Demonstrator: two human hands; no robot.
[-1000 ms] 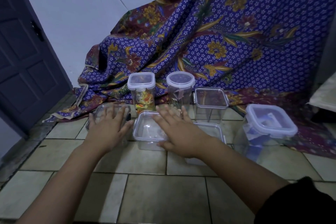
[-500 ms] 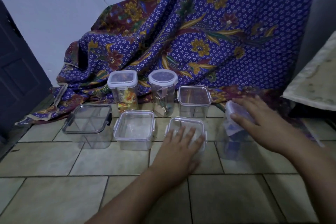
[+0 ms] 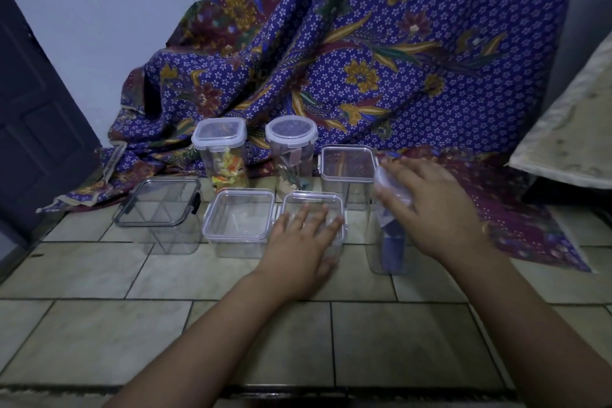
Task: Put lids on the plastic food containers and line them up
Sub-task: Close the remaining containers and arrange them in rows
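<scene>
Several lidded clear containers stand on the tiled floor in two rows. The front row holds a dark-clipped container (image 3: 159,214), a square container (image 3: 239,220) and a third container (image 3: 314,205), on whose lid my left hand (image 3: 303,243) lies flat with fingers spread. My right hand (image 3: 433,209) covers the lid of the larger container (image 3: 389,247) at the right end, which has something blue inside. Behind stand a tall square jar (image 3: 222,152) with yellow-orange contents, a round jar (image 3: 291,149) and a square container (image 3: 347,166).
A purple flowered cloth (image 3: 381,60) hangs behind the containers and spreads onto the floor at the right. A dark door (image 3: 29,116) is at the left. A pale mattress edge (image 3: 569,129) juts in at the right. Bare tiles (image 3: 231,341) lie in front.
My left hand went from the dark-clipped container to the third front container. My right hand went from the middle container to the large right one, which now sits closer to the row.
</scene>
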